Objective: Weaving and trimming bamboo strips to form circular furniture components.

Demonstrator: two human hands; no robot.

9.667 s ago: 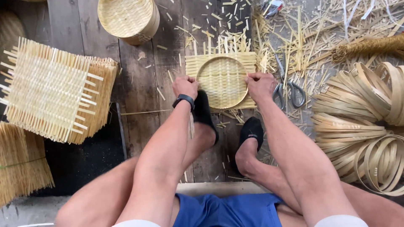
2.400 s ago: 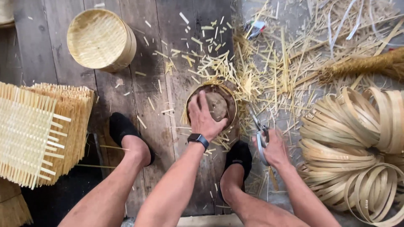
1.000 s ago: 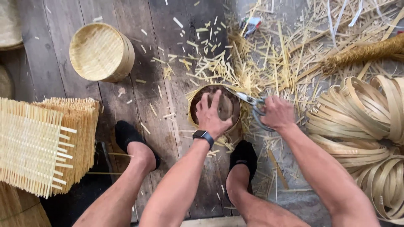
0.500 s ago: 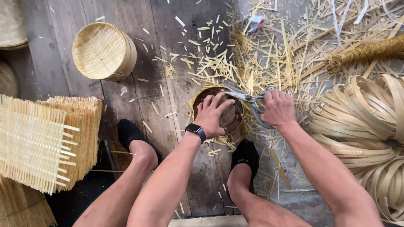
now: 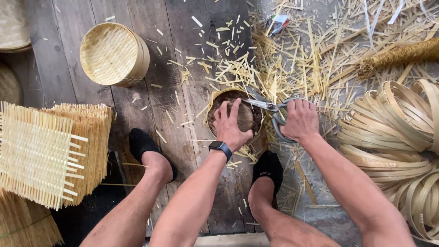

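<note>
Left hand (image 5: 232, 129) pressed flat, fingers spread, on a small round woven bamboo tray (image 5: 235, 115) lying on the dark plank floor between the feet. Right hand (image 5: 299, 120) curled shut through the grey loop handles of metal scissors (image 5: 273, 109), blades at the tray's upper right rim. Half a second ago, much the same grip, scissors barely shifted. Pale splintery bamboo offcuts (image 5: 283, 68) scattered around; smooth coiled bamboo strip hoops (image 5: 402, 137) at right.
</note>
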